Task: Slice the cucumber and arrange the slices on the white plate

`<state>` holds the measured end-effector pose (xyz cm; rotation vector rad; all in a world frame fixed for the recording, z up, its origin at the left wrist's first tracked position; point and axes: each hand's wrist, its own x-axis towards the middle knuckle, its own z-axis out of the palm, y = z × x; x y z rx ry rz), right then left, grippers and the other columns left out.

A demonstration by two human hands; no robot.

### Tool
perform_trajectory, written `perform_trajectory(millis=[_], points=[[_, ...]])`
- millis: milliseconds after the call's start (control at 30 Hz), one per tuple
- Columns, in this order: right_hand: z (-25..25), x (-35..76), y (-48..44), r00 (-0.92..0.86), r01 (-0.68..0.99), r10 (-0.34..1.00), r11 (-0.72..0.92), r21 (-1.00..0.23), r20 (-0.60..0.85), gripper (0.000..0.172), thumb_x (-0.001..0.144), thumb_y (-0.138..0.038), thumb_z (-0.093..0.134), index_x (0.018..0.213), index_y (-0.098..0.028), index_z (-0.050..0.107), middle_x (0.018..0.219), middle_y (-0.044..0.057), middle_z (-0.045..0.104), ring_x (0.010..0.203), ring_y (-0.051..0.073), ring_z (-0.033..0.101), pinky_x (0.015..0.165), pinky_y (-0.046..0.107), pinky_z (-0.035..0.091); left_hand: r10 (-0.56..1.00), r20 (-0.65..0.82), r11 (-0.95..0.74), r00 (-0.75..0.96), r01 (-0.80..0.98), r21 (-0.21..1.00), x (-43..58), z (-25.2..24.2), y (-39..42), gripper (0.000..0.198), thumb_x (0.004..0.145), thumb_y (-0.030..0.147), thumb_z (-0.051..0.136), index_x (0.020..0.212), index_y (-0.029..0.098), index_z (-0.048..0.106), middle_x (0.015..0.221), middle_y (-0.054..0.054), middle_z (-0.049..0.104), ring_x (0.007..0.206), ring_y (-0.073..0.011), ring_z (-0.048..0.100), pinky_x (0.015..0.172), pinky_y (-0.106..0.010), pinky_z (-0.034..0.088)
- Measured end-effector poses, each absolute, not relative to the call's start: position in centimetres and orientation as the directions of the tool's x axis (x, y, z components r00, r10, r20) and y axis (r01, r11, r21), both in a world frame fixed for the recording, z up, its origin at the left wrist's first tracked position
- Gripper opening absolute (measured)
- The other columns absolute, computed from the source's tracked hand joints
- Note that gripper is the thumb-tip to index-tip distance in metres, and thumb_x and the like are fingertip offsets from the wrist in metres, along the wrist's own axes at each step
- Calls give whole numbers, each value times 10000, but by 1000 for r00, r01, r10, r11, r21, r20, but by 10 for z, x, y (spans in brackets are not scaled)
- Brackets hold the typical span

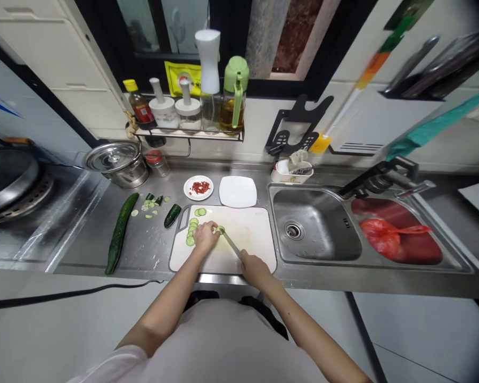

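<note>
My right hand (256, 269) is closed around the handle of a kitchen knife (233, 245), its blade pointing up and left over the white cutting board (255, 229). At the blade's tip is a small cucumber slice (220, 230). The bent fingers of my left hand (206, 238) are closed on this slice, partly hiding it. Left of that hand, several cucumber slices (190, 241) lie in a loose row on the board. A cut cucumber piece (172, 215) rests beside the board's handle, and a whole cucumber (121, 234) lies further left on the counter.
Behind the board stand a white plate with chopped red bits (198, 188) and a square white plate (238, 191). Cucumber scraps (148, 204) lie near a lidded steel pot (120, 162). The sink (317, 226) is on the right, a red plastic bag (383, 238) in its second basin.
</note>
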<state>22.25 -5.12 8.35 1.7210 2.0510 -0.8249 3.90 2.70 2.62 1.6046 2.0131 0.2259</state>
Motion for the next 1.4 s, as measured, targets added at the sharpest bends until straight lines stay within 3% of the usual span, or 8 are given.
perform_trajectory(millis=[700,1133,1400], points=[[79,219,-47,-214,972,779,109,-209,-590,282,923,-112,344,1170,-148,475,1019,148,682,932,246,662,664,287,380,940,-309,278,-141,842,463,38,26,28,223,805,362,617,1009,284,665,996,-33,697,1053,-259,574,902,-376,368],[91,238,-69,-188,976,754,74,-204,-629,228,940,-130,374,1135,-165,487,979,131,686,898,223,649,646,267,316,943,-303,266,-138,860,435,40,28,28,222,800,338,599,1004,276,661,992,-38,697,1059,-269,572,908,-385,360],[80,265,-62,-114,974,836,-12,-226,-536,210,977,-203,353,1115,-155,505,991,125,697,885,202,638,655,266,284,949,-285,248,-134,876,414,45,31,26,274,795,385,597,1035,259,634,1068,-66,673,1080,-290,558,915,-410,355]])
